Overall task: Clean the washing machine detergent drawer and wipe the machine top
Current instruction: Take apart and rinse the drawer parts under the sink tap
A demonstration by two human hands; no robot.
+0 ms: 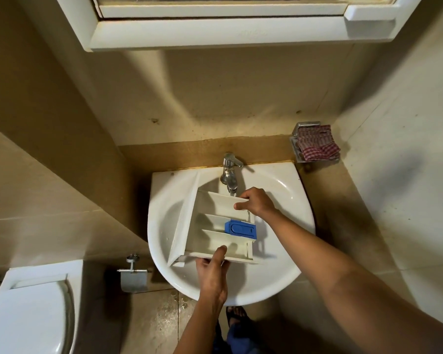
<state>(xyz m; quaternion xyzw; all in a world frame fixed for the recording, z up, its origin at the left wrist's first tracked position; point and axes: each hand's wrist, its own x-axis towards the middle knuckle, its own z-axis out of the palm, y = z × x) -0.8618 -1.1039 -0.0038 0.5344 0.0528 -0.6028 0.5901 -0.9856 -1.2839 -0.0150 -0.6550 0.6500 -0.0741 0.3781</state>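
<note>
White plastic detergent drawer [216,204] lies in the sink [164,226] under the tap [230,172], at the rinsing step. The left hand [211,272] grips its near wall and the right hand [256,203] grasps its far wall. Next, I judge, one hand must free itself to open the tap. The compartments look empty but for a blue insert [242,228] in the middle one.
</note>
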